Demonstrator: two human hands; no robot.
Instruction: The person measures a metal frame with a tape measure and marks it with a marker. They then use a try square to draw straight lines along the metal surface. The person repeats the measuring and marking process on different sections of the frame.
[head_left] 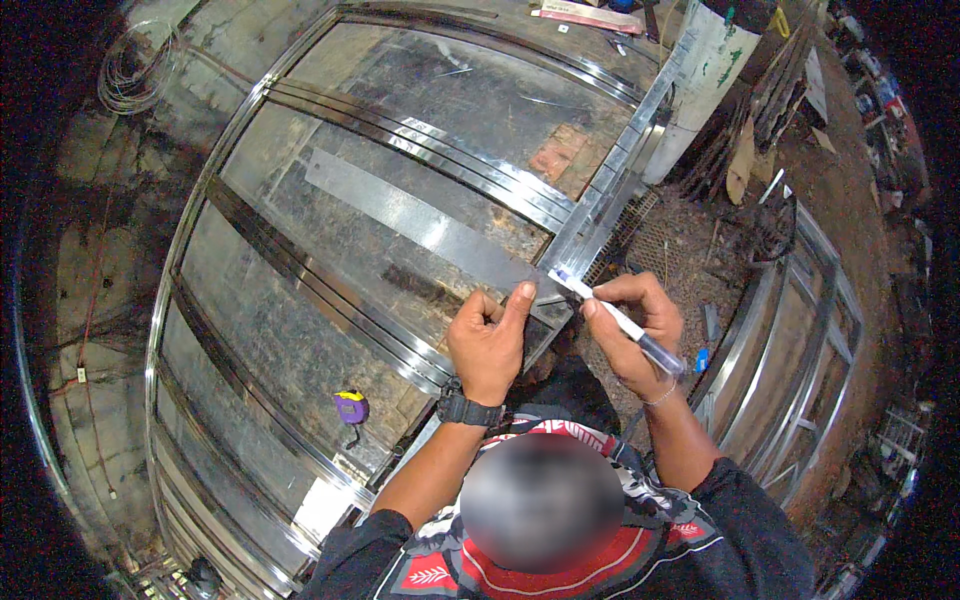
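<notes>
Pressing a steel ruler (pixel 420 222), left hand (pixel 488 345); right hand (pixel 632 335) grips a marker (pixel 615 318).

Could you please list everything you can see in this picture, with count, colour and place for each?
metal frame: one, silver, large, lying flat across the middle and left
steel ruler: one, silver, lying diagonally across the frame, its near end under the left thumb
marker pen: one, white with a dark cap end, tip at the frame's right rail
tape measure: one, purple and yellow, on the frame at lower left
wire coil: one, pale, on the floor at upper left
second metal frame: one, silver, at the right
post: one, white, upper right
left hand: pressing the ruler down; black wristwatch on the wrist
right hand: holding the marker pen
</notes>
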